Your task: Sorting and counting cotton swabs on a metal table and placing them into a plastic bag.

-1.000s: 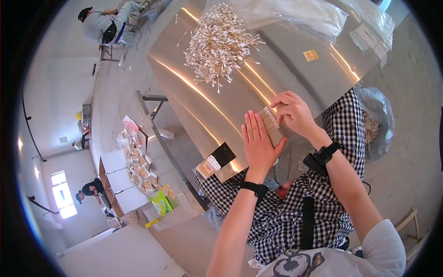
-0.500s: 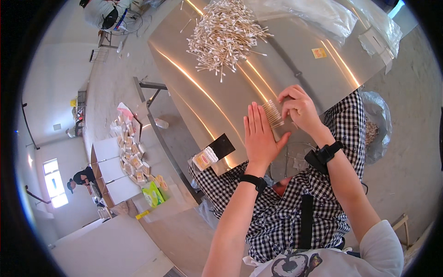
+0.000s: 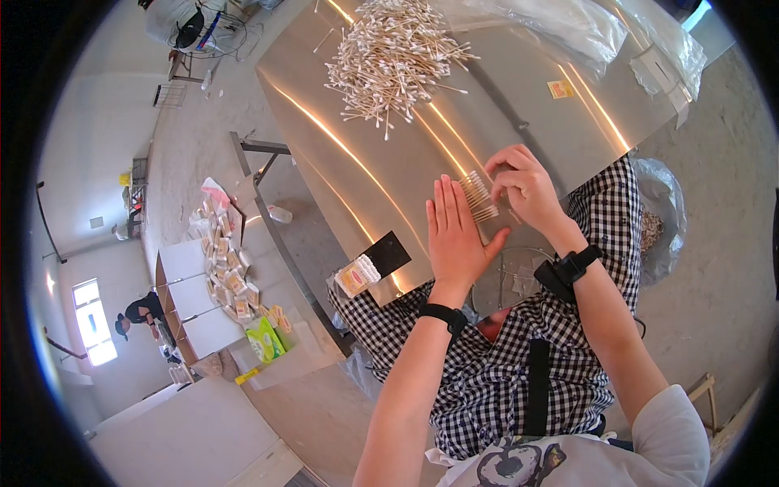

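Swab row: white-tipped cotton swabs with pale sticks (image 3: 479,195), laid side by side on the shiny metal counter (image 3: 365,187), between the two hands.
Left hand: bare left hand (image 3: 457,243) flat, four fingers straight and together, thumb spread out. Its edge is at the row's left ends; can't tell if it covers any.
Right hand: bare right hand (image 3: 525,188) at the row's right side, fingers curled. Can't tell if they're clamped on a swab.
Swab pile: big jumbled heap of loose cotton swabs (image 3: 395,65) at the far side, well apart from the row.
Near corner: black flat rectangle (image 3: 387,255), with small white-and-yellow swab pack (image 3: 354,277) just beside it, left of the left hand.
Step in hand: looks like squaring up the row.
Doing it well: I'd keep the left hand still as a straight fence and nudge ends lightly with the right fingertips. Sticks parallel, one layer.
Watch for: thin round sticks probably roll on slick metal; too hard a push could make them cross or ride up.
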### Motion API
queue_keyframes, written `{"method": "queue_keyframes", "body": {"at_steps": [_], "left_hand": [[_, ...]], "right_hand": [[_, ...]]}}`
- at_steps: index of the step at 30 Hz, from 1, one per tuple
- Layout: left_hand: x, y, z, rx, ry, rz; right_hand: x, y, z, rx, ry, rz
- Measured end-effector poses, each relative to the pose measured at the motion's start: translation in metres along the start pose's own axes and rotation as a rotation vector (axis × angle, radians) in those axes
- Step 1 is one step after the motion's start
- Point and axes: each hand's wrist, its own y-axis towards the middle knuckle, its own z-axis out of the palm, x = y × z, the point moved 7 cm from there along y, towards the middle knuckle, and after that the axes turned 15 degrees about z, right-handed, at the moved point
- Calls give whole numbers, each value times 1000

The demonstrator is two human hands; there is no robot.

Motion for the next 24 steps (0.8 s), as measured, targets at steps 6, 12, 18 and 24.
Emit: {"method": "queue_keyframes", "body": {"at_steps": [6,12,18,24], "left_hand": [[0,1,-1,11,0,-3],[0,0,-1,-23,-31,2],[0,0,0,-12,-26,2],[0,0,-1,-7,-18,-4]], "right_hand": [[1,0,-1,-30,-8,0],[2,0,1,13,-80,-53],[0,2,0,-30,-58,21],[7,0,1,-33,-139,-45]]}}
